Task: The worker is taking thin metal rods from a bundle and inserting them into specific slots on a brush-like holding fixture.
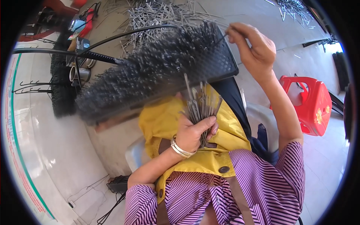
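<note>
Green-edged poster, red print, nothing legible

The person wore a shirt of narrow pinkish-lilac and near-black stripes, the lines slanting one way on the body and another at the open neck, with short sleeves that left both forearms bare. Over it went a bright yellow apron with brown straps, a large, dark round button fastened near its top edge, a smaller one at the left corner, and brown trim at the middle. The left hand had a pale, shiny metal bangle at its wrist, and the right hand was bare.
</note>
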`<state>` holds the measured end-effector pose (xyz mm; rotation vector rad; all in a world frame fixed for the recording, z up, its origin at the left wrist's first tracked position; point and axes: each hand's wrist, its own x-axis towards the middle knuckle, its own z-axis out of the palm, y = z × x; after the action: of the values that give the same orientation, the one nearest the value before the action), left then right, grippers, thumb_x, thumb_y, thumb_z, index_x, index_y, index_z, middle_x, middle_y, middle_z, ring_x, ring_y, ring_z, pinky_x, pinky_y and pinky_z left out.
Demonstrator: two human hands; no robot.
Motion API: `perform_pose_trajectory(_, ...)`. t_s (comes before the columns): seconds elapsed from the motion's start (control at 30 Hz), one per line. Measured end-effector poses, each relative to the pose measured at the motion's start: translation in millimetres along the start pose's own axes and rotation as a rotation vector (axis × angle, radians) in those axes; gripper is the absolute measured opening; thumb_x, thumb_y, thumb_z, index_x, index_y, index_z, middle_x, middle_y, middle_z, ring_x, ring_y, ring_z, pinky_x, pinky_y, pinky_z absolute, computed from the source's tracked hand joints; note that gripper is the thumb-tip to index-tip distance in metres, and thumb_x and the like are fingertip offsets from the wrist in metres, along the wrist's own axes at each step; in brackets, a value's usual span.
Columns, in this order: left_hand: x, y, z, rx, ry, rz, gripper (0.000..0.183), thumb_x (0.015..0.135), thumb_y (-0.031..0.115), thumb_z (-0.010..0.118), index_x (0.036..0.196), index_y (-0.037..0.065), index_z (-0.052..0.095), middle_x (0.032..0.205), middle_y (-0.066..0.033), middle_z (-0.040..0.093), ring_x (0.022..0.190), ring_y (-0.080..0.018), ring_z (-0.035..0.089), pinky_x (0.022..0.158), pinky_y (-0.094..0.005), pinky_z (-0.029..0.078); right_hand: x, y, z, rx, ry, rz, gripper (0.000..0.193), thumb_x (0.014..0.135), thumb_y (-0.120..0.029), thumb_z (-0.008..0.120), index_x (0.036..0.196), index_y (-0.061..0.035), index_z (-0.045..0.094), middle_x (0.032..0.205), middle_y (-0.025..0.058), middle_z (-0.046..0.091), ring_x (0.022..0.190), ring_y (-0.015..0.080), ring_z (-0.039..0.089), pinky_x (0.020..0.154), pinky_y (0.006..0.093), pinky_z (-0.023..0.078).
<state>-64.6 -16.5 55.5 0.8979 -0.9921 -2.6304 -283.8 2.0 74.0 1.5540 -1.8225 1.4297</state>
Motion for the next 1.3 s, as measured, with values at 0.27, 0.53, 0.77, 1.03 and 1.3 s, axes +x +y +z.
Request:
perform_pose_trajectory(0.27, 0.7, -3.1, 2.3, 0.017, 0.045, 0.051, 0.015, 0.075, 0.001, 0.055, 0.088, -0.001, 0.050, 0.071, -0.0076, 0.052, 0.056, -0.0165, 0.050, 0.040, -0.0236, 0.036, -8.2, 10.2, 10.2, 0.098, -0.092, -0.062, 0.012, 0.072, 0.005, 0.055, 0.083, 0.0012, 0.056, 0.064, 0.0103, 0.056, 0.055, 0.0162, 0.056, 0.052, 0.0234, 0.043)
perform_pose_trajectory(0.53, 2.6, 4.3, 13.3, 0.018, 0.086, 0.080, 0.018, 0.074, 0.001, 0.056, 0.088, -0.002, 0.046, 0.062, -0.0103, 0.052, 0.052, -0.0163, 0.051, 0.039, -0.0236, 0.038, -0.4, 21.0, 19.6, -0.008, -0.509, -0.140, 0.011, 0.072, -0.002, 0.055, 0.083, -0.0010, 0.055, 0.066, 0.0150, 0.054, 0.056, 0.0310, 0.050, 0.051, 0.0304, 0.042)
perform_pose_trajectory(0.77, 7.6, 4.4, 15.5, -0.021, 0.128, 0.101, 0.015, 0.074, 0.002, 0.056, 0.086, -0.002, 0.047, 0.065, -0.0074, 0.050, 0.051, -0.0150, 0.050, 0.039, -0.0226, 0.037, -23.3, -15.1, 5.2, -0.033, -0.229, 0.089, 0.014, 0.074, -0.004, 0.057, 0.086, 0.0019, 0.055, 0.065, 0.0139, 0.056, 0.053, 0.0241, 0.054, 0.049, 0.0273, 0.043)
perform_pose_trajectory(1.03, 9.1, 2.3, 17.8, 0.065, 0.102, 0.086, 0.011, 0.076, 0.003, 0.053, 0.085, -0.002, 0.050, 0.062, -0.0074, 0.052, 0.050, -0.0126, 0.049, 0.039, -0.0210, 0.037, -61.7, -59.6, -18.3, 0.746, -0.346, 0.985, 0.005, 0.075, 0.002, 0.056, 0.080, 0.0047, 0.056, 0.061, 0.0035, 0.055, 0.049, 0.0059, 0.051, 0.044, 0.0184, 0.041)
perform_pose_trajectory(1.3, 10.2, -4.7, 18.6, 0.146, 0.122, 0.082, 0.016, 0.076, 0.000, 0.054, 0.092, -0.002, 0.052, 0.076, -0.0100, 0.058, 0.065, -0.0202, 0.058, 0.055, -0.0283, 0.049, -78.6, -69.6, -22.6, 0.529, -0.262, 0.878, 0.004, 0.077, 0.001, 0.056, 0.080, 0.0043, 0.055, 0.062, 0.0029, 0.056, 0.051, 0.0050, 0.051, 0.045, 0.0175, 0.041)
